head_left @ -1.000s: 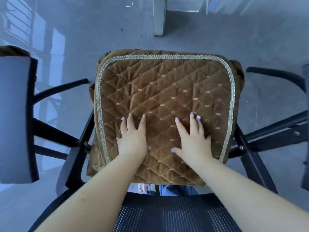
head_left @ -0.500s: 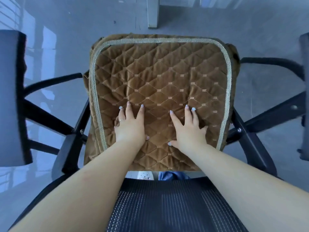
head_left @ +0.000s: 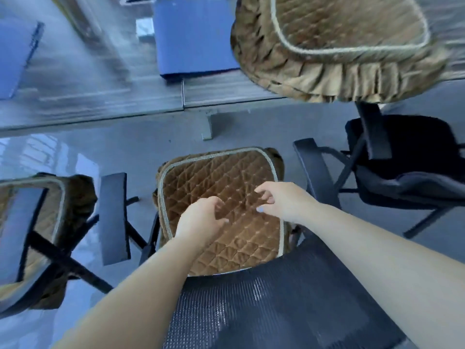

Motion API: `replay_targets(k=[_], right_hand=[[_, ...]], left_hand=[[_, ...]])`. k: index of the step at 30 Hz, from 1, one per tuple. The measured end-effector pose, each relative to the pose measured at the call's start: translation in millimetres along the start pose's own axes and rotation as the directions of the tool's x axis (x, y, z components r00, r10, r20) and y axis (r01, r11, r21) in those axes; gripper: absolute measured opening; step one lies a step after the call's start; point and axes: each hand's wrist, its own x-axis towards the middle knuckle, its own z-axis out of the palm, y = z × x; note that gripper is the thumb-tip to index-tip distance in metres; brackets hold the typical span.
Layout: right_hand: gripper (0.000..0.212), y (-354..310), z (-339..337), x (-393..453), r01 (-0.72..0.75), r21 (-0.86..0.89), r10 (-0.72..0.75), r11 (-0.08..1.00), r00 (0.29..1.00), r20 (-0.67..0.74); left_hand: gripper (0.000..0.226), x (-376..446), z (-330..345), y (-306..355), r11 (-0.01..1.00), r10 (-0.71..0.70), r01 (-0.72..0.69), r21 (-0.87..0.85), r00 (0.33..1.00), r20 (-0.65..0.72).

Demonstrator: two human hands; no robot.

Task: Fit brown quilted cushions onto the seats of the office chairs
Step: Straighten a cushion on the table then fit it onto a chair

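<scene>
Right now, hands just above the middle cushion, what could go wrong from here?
1. The middle cushion looks wrinkled near its centre, and neither the left hand nor the right hand presses it, so it may stay uneven.
2. A spare cushion overhangs the desk edge above the uncovered chair; it could probably slide off.
3. The armrest sits close beside the right hand and might snag a reach.

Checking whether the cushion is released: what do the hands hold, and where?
Nothing: left hand and right hand hover, loosely curled, over the cushion.
</scene>
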Motion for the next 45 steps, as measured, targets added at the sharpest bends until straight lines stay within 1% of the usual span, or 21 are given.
replay_targets(k=[3,7,11,16,20,25,29,36,41,45], right_hand=[[0.046,-8,-43,-35,0.033,0.037,-0.028,0.999,0.992,-0.124],[0.044,0,-103,-70,0.064,0.074,-0.042,0.995,0.96,-0.277],[0.042,29,-149,-92,0.107,0.143,-0.055,0.984,0.942,-0.33],[0.041,95,-204,-109,0.153,0.162,-0.081,0.975,0.921,-0.382],[0.041,154,-254,-114,0.181,0.099,-0.135,0.979,0.926,-0.351],[0.037,207,-308,-115,0.219,0.048,-0.191,0.975,0.923,-0.333],[0.039,232,-332,-106,0.247,0.048,-0.219,0.968,0.92,-0.325],[0.038,251,-359,-67,0.237,0.055,-0.209,0.97,0.927,-0.312],[0.038,249,-390,-22,0.213,0.035,-0.191,0.976,0.928,-0.319],[0.04,246,-415,30,0.167,0.035,-0.147,0.985,0.934,-0.325]], left_hand=[[0.04,-11,-40,47,0.994,0.095,-0.099,-0.039,0.992,-0.087],[0.038,-19,-82,112,0.976,0.2,-0.212,-0.054,0.964,-0.173],[0.039,-22,-92,165,0.967,0.238,-0.253,-0.043,0.947,-0.218],[0.038,-13,-79,241,0.966,0.226,-0.249,-0.066,0.942,-0.247],[0.038,-6,-60,311,0.967,0.167,-0.217,-0.137,0.938,-0.305],[0.038,1,-42,380,0.964,0.091,-0.173,-0.204,0.929,-0.358],[0.038,8,-37,406,0.962,0.033,-0.13,-0.239,0.927,-0.375],[0.039,39,-55,417,0.954,-0.029,-0.091,-0.284,0.92,-0.391],[0.037,86,-80,417,0.929,-0.077,-0.075,-0.363,0.919,-0.386],[0.036,145,-106,407,0.929,-0.09,-0.061,-0.364,0.919,-0.384]])
